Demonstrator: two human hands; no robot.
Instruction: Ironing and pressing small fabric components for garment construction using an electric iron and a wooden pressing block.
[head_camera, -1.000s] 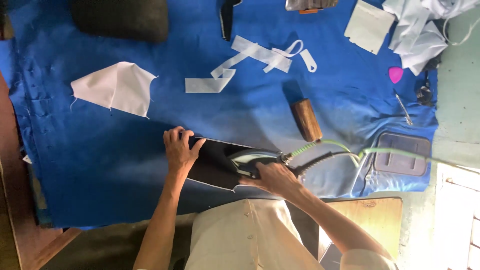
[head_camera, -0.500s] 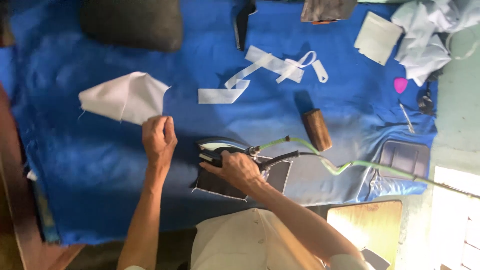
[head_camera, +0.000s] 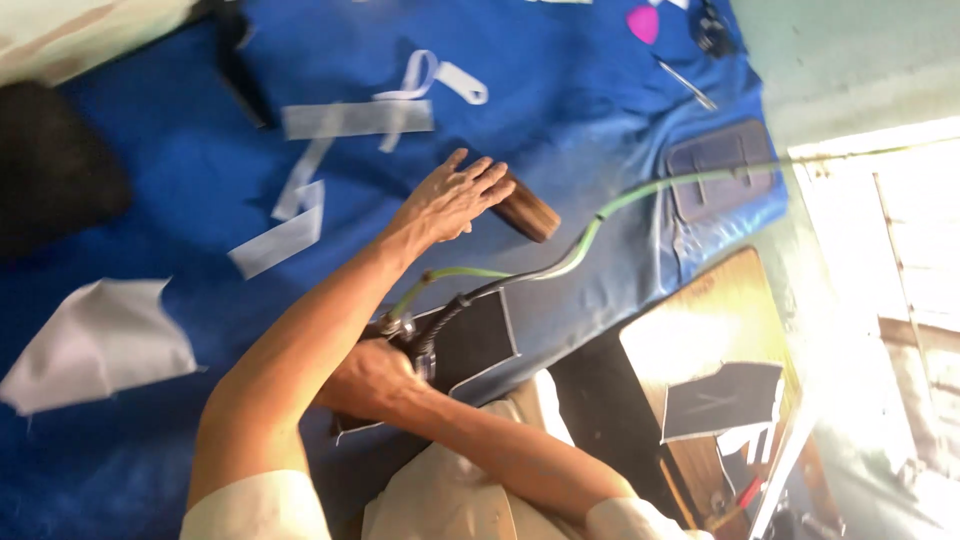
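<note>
The worktop (head_camera: 180, 210), covered in blue cloth, carries white fabric strips (head_camera: 355, 120), a white cloth piece (head_camera: 100, 345), a brown wooden block (head_camera: 525, 210) and, possibly, a dark pad (head_camera: 715, 175).

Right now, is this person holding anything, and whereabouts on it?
The right hand grips an iron by its handle, over a dark fabric piece. The left hand holds nothing; it reaches flat over a brown wooden block.

Your left hand (head_camera: 450, 200) has left the dark fabric piece (head_camera: 470, 345) and reached across the blue cloth (head_camera: 180, 200), so its fingers now touch the brown wooden block (head_camera: 525, 213). Your right hand (head_camera: 370, 380), gripping the iron (head_camera: 400, 335), has moved toward the cloth's near edge beneath your left forearm.
</note>
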